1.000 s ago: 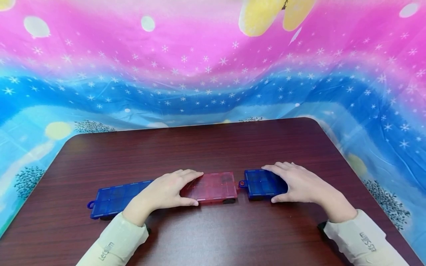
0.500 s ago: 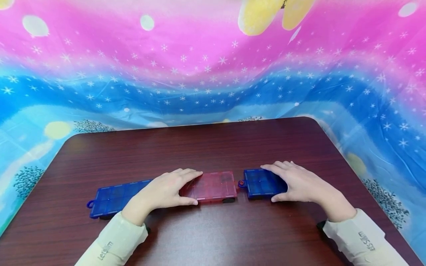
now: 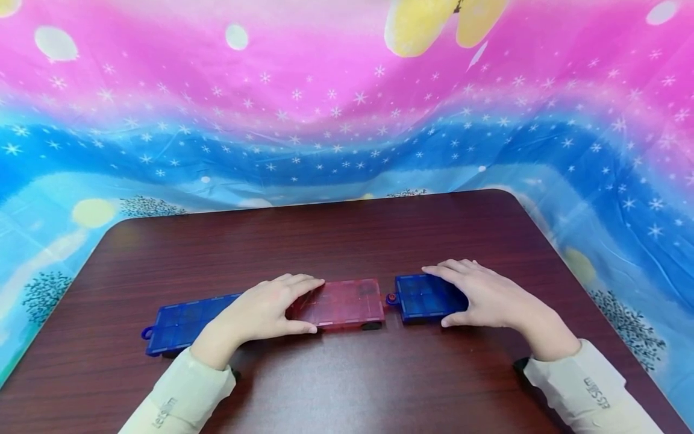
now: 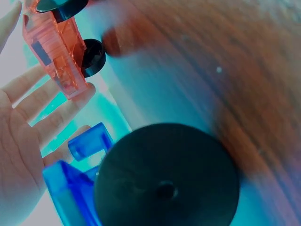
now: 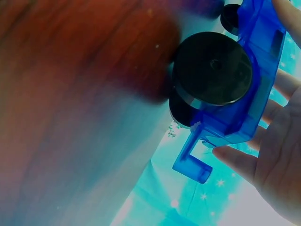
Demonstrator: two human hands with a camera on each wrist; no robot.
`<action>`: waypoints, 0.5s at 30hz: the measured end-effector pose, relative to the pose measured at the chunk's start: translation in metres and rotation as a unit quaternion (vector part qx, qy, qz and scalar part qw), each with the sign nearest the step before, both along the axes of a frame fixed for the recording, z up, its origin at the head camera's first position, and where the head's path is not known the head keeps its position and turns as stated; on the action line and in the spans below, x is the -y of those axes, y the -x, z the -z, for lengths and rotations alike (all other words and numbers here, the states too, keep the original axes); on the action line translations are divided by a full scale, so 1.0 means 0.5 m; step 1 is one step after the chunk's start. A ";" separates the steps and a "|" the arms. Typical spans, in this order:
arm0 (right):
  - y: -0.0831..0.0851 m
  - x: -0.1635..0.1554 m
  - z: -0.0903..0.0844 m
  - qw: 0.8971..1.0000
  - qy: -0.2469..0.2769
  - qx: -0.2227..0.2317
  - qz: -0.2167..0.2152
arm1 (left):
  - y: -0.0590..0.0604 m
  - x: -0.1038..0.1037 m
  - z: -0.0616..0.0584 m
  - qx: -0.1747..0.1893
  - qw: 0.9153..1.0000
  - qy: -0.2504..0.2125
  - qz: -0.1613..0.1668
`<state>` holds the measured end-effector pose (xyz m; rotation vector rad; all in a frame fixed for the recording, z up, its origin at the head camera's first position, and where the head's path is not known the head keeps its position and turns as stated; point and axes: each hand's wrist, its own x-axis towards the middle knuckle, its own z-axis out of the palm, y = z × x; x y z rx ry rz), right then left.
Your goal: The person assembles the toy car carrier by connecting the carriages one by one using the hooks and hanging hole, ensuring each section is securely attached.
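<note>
In the head view, my left hand (image 3: 265, 310) straddles the left end of a translucent red wheeled toy base (image 3: 347, 304), its fingers fairly straight. The left wrist view has the red toy base (image 4: 56, 56) close to the fingertips, with a gap beside the thumb. My right hand (image 3: 485, 295) holds a short translucent blue toy base (image 3: 425, 295) between thumb and fingers. A blue ring (image 3: 391, 299) bridges from it to the red base's right end. Behind my left wrist lies a longer blue toy base (image 3: 190, 322), its right end hidden; a black wheel (image 4: 167, 181) and blue hook show in the left wrist view.
All three bases stand in a row on the dark wood-grain table (image 3: 347, 241). A pink and blue snowflake-patterned cloth (image 3: 336, 108) hangs behind and around the table's back and sides.
My left hand has slid slightly left along the red toy base. My right hand stays around the short blue base, and the row of bases keeps its place.
</note>
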<state>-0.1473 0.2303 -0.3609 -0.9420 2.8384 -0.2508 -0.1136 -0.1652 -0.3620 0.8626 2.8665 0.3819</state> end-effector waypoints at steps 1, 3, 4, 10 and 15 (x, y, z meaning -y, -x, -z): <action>0.000 0.001 -0.001 1.000 0.002 0.000 0.000 | 0.000 0.002 0.000 -0.001 1.000 -0.001 -0.001; -0.001 0.003 -0.004 1.000 0.004 0.000 0.000 | -0.002 0.005 -0.002 -0.004 1.000 -0.001 -0.006; -0.001 0.004 -0.005 1.000 0.006 0.001 0.000 | -0.002 0.007 -0.003 -0.005 1.000 0.001 -0.009; -0.004 0.008 -0.007 1.000 0.012 0.006 0.005 | -0.004 0.016 -0.006 -0.007 1.000 0.007 -0.023; -0.004 0.011 -0.009 1.000 0.018 0.004 0.005 | -0.008 0.025 -0.010 -0.005 0.999 0.005 -0.032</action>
